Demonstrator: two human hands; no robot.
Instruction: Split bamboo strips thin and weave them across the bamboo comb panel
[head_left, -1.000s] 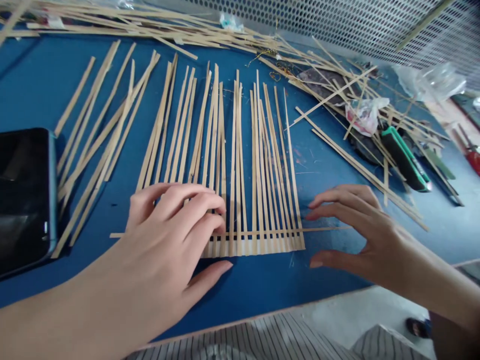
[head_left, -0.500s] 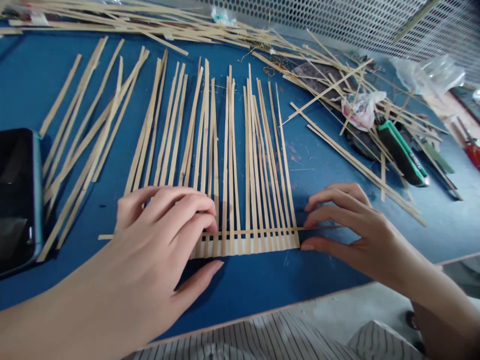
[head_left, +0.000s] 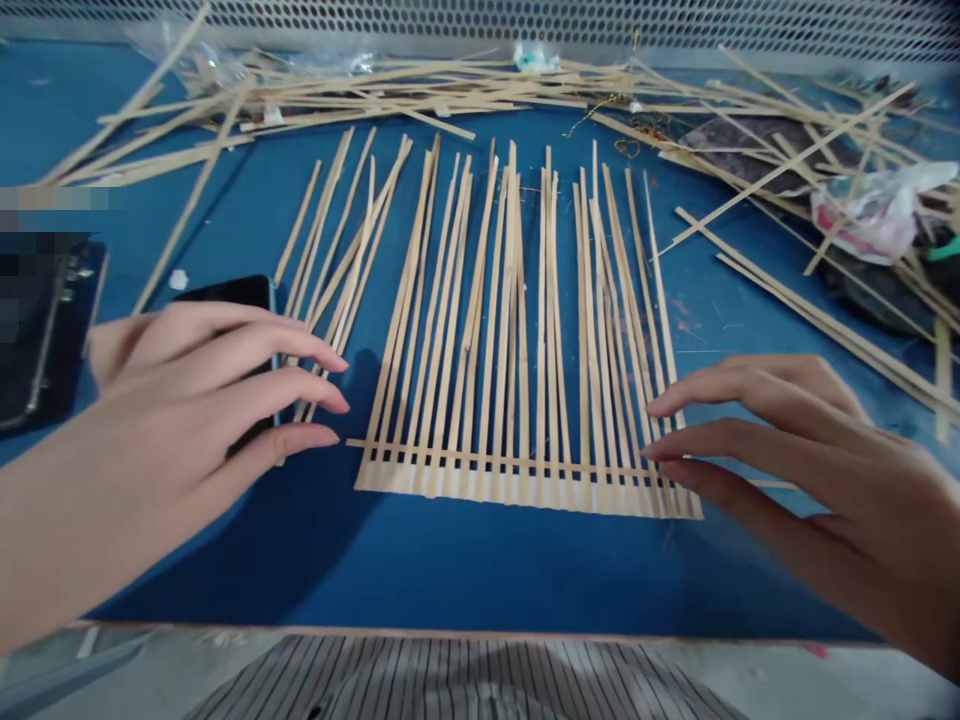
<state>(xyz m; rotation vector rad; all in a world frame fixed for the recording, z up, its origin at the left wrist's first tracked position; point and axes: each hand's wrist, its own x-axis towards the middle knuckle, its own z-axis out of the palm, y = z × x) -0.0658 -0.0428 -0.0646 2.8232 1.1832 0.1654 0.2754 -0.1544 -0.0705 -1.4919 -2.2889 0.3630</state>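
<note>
Upright bamboo strips (head_left: pixel 454 330) fan out from a pale base strip (head_left: pixel 480 487) on the blue table. One thin cross strip (head_left: pixel 517 463) runs across them just above that base, its left end sticking out past the row. My left hand (head_left: pixel 225 375) hovers left of the row, over a phone and loose strips, fingers apart and holding nothing. My right hand (head_left: pixel 780 450) is at the row's right edge, its fingertips over the last upright strips and the right part of the cross strip; fingers are apart, with no grip visible.
Loose strips (head_left: pixel 337 240) lie left of the row, beside a phone (head_left: pixel 232 292). Another dark device (head_left: pixel 52 340) is at the far left. A strip pile (head_left: pixel 420 95) spans the back; at right are crumpled plastic (head_left: pixel 862 225) and a dark object. A perforated metal panel (head_left: pixel 450 22) stands behind.
The view has shifted left. My left hand has moved off the row to its left, uncovering the left part of the cross strip. My right hand has come over the row's right edge.
</note>
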